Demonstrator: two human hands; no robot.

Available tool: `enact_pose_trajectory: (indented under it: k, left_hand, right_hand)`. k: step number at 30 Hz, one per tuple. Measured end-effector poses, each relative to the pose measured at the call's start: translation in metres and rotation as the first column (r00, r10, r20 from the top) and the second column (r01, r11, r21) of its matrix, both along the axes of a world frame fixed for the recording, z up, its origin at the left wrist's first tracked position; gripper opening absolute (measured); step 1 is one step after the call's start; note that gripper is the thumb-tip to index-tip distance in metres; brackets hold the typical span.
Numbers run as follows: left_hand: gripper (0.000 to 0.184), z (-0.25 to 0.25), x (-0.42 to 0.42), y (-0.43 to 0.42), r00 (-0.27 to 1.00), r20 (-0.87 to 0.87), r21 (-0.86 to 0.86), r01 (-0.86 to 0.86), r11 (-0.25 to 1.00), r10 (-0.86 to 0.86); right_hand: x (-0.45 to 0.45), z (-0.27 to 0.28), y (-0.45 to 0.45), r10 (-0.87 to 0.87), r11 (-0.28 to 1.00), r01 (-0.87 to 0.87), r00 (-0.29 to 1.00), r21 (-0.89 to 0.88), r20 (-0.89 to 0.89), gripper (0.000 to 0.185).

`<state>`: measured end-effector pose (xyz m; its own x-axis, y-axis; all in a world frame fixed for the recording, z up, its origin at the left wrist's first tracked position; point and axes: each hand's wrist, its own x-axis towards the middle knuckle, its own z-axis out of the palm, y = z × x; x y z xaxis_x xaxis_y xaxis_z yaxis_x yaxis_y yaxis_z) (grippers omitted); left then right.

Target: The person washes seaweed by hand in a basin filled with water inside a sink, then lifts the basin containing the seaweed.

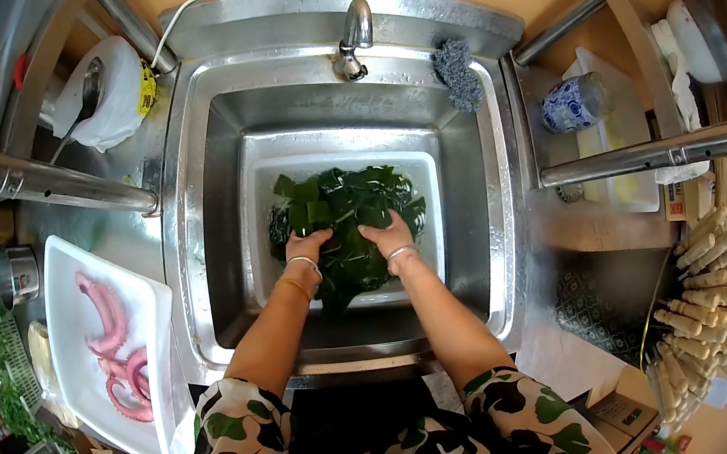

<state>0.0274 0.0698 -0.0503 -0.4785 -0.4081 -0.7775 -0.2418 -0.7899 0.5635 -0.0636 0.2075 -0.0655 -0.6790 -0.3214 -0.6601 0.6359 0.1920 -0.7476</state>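
Dark green seaweed point(350, 261) lies in broad wet sheets in a white tub point(264, 283) of water, set inside the steel sink point(222, 200). My left hand point(306, 246) grips the near left part of the seaweed, thumb on top and the other fingers mostly hidden beneath. On the right, my right hand point(389, 236) holds the leaves the same way, its thumb pointing inward. Both wrists wear bands. Between the hands, part of the seaweed hangs toward the tub's near edge.
Behind the sink rises a faucet point(357, 37), with a grey mesh scrubber point(456, 74) on the right rim. To the left, a white tray point(81, 397) holds pink octopus tentacles point(106, 310). A blue-and-white jar point(574, 103) and several wooden-handled tools point(704, 300) are at right.
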Motion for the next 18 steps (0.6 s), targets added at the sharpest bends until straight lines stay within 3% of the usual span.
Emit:
enact_pose_trajectory:
  k: [1, 3, 4, 6, 7, 9, 10, 12, 14, 16, 18]
  left_hand:
    - [0.035, 0.011, -0.001, -0.001, 1.000, -0.002, -0.001, -0.001, 1.000, 0.000]
    - [0.033, 0.031, -0.005, -0.005, 1.000, -0.003, -0.106, -0.013, 0.994, 0.012]
    - [0.033, 0.028, -0.004, -0.007, 1.000, -0.005, -0.109, -0.014, 0.994, 0.014]
    - [0.037, 0.005, 0.001, -0.015, 0.987, 0.046, -0.275, 0.159, 0.948, -0.153]
    - [0.037, -0.007, 0.004, -0.017, 0.987, 0.048, -0.275, 0.160, 0.948, -0.153]
    - [0.055, -0.024, 0.009, -0.019, 0.971, 0.018, -0.432, 0.222, 0.874, -0.238]
    - [0.055, -0.007, 0.011, -0.019, 0.972, 0.018, -0.432, 0.220, 0.875, -0.236]
    - [0.078, 0.023, 0.017, -0.015, 0.912, 0.220, -0.822, 0.365, 0.437, -0.347]
    - [0.101, 0.011, 0.025, -0.012, 0.740, 0.489, -0.728, 0.638, 0.251, -0.462]
    - [0.107, 0.016, 0.034, 0.001, 0.485, 0.662, -0.586, 0.810, 0.007, -0.571]
    - [0.108, 0.000, 0.043, 0.010, 0.328, 0.734, -0.494, 0.859, -0.136, -0.595]
  right_hand:
    - [-0.005, -0.032, 0.004, 0.156, 0.987, -0.139, 0.951, 0.082, -0.268, 0.048]
    - [-0.012, -0.031, 0.006, 0.312, 0.949, -0.245, 0.806, 0.196, -0.502, 0.050]
    - [-0.015, 0.002, 0.002, 0.473, 0.878, -0.324, 0.697, 0.351, -0.539, 0.054]
    - [-0.020, 0.040, -0.001, 0.619, 0.781, -0.373, 0.569, 0.501, -0.542, 0.057]
    - [-0.021, 0.051, -0.001, 0.679, 0.732, -0.433, 0.534, 0.526, -0.504, 0.061]
    - [-0.022, 0.076, 0.003, 0.734, 0.677, -0.491, 0.493, 0.548, -0.466, 0.065]
    - [-0.023, 0.097, 0.006, 0.746, 0.664, -0.478, 0.478, 0.576, -0.463, 0.071]
    - [-0.021, 0.105, 0.016, 0.758, 0.649, -0.462, 0.467, 0.604, -0.457, 0.078]
    - [-0.013, 0.089, 0.030, 0.872, 0.465, -0.472, 0.392, 0.749, -0.294, 0.092]
    - [0.003, 0.083, 0.025, 0.949, 0.186, -0.568, 0.314, 0.802, 0.002, 0.106]
    - [0.016, 0.059, 0.019, 0.950, 0.117, -0.574, 0.302, 0.811, 0.077, 0.106]
